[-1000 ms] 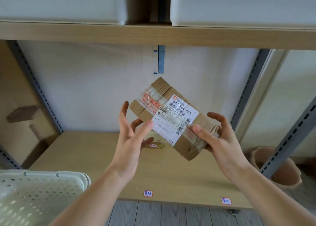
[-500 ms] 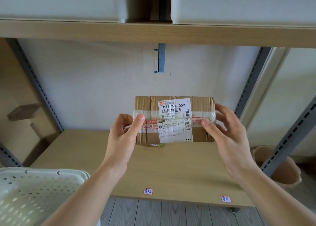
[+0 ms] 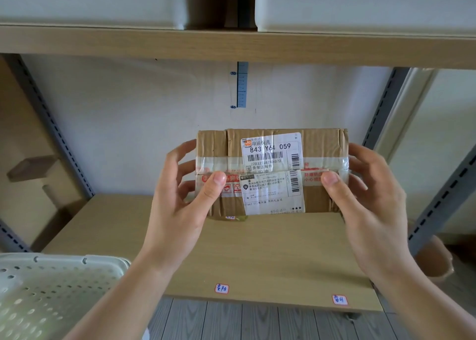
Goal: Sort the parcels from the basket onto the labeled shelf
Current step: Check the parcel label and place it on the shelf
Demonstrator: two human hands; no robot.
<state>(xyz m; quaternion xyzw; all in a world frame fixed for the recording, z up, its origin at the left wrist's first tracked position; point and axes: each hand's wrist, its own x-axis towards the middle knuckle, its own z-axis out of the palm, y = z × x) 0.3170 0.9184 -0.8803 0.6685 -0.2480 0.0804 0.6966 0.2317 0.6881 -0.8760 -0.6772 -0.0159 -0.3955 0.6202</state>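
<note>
Thumbs are pressing on the front face of the parcel [image 3: 270, 171], one near each end, while my other fingers are curling round behind it. My left hand [image 3: 177, 208] is pinching the parcel's left end and my right hand [image 3: 371, 205] is pinching its right end, so I am holding it level, above the shelf [image 3: 257, 249] and clear of it, with the printed label [image 3: 273, 172] facing me. I am reading that label, I judge: the checking step that comes ahead of placing. Below the parcel, on the shelf's front edge, two small tags are showing: one tag [image 3: 221, 288] nearly under the parcel's left half, the other tag [image 3: 339, 300] under its right end. Left of the parcel and lower, the basket [image 3: 51, 288] is sitting empty as far as I can see. Next I am needing to match the label's place name to a tag, then lower the parcel onto the shelf behind it.
</note>
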